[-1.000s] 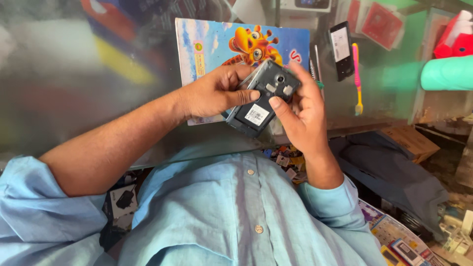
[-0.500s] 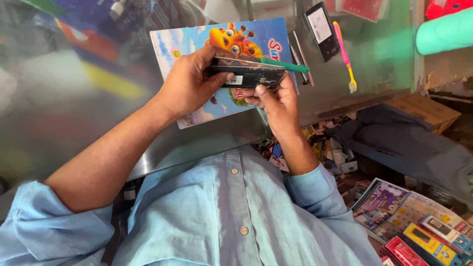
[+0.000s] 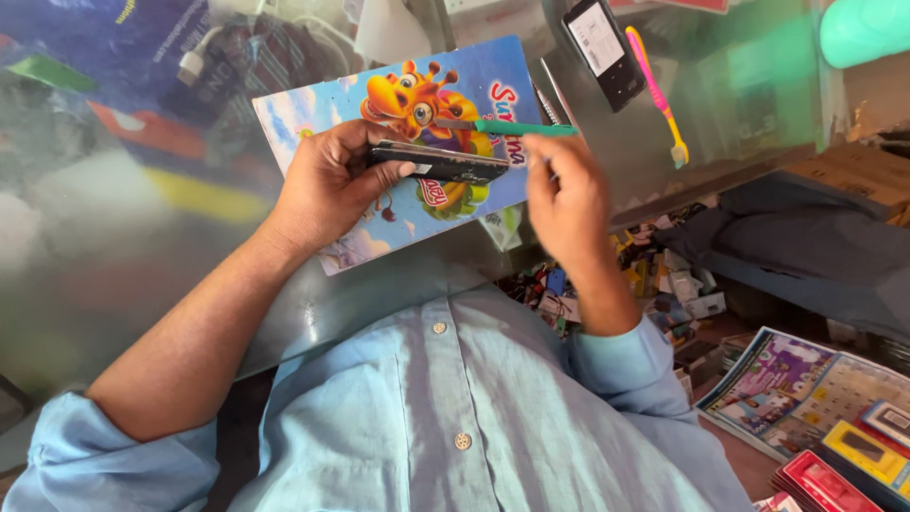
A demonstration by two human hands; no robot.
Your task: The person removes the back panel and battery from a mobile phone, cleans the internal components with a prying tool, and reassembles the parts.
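2 hands are working over the glass counter (image 3: 142, 275), and I am watching them from the head camera. My left hand (image 3: 327, 185) is gripping a dark phone (image 3: 438, 163) edge-on, thumb on the near side and fingers wrapped behind, so the thin side seam is facing up toward me. That grip is keeping the phone steady and lifted just above the children's picture book (image 3: 379, 213), which is lying flat on the glass and seems to be serving as a soft pad under the work.

My right hand (image 3: 567, 199) is pinching a green-handled tool (image 3: 517, 127), with its metal tip pointing left along the phone's top edge. The hand is blurred, so I cannot say for sure whether the tip is touching the seam or sitting just above it. Holding the tool low and level is lining it up with that seam.

Well apart, near the counter's far edge, 1 other black phone (image 3: 604, 49) is lying screen up with a pink toothbrush (image 3: 660, 90) just beside it, both within easy reach.
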